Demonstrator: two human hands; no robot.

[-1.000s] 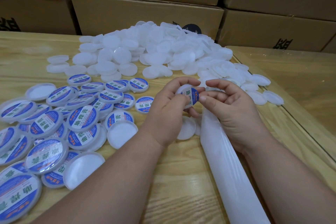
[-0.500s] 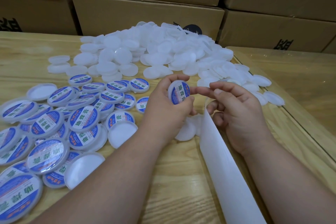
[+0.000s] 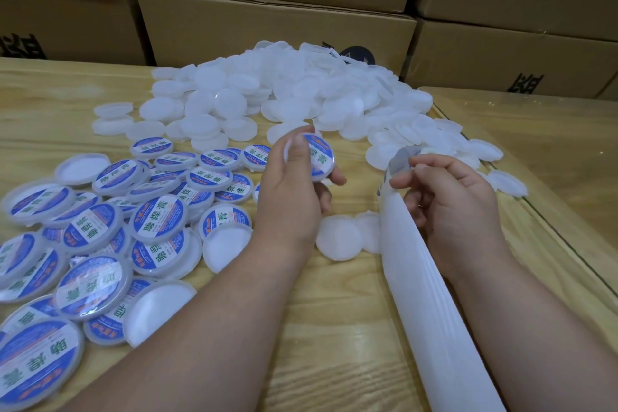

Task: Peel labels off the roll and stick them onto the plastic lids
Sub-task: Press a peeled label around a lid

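1. Cardboard boxes (image 3: 274, 23) wall off the back from 10 to 2 o'clock, and a pale wooden table (image 3: 334, 328) fills everything in front of them.
2. Over at 9 o'clock sits the finished pile (image 3: 110, 231), lids wearing blue-and-white labels, a few flipped to show plain white undersides.
3. Up at 12 o'clock, the heap of bare lids (image 3: 284, 94) waits its turn, and by its size I'd say plenty of work remains.
4. Now the change: 1 second ago both hands were pressed together on 1 lid, smoothing its label down. They have split apart since, so that lid looks done!
5. Left hand (image 3: 294, 191) is at centre, forearm angled in from 7 o'clock. Its thumb lies across the face of the labelled lid (image 3: 317, 157) with fingers curled beneath, and the lid is tilted up. My guess is it heads for the 9 o'clock pile.
6. 2 bare lids (image 3: 347, 237) lie flat on the table between the forearms, within easy reach.
7. Right hand (image 3: 451, 204) sits at 3 o'clock, wrist low. Thumb and forefinger pinch narrowly at the top end of the label strip (image 3: 428, 304), where it curls over, probably picking at the next label. The backing runs away toward 5 o'clock.
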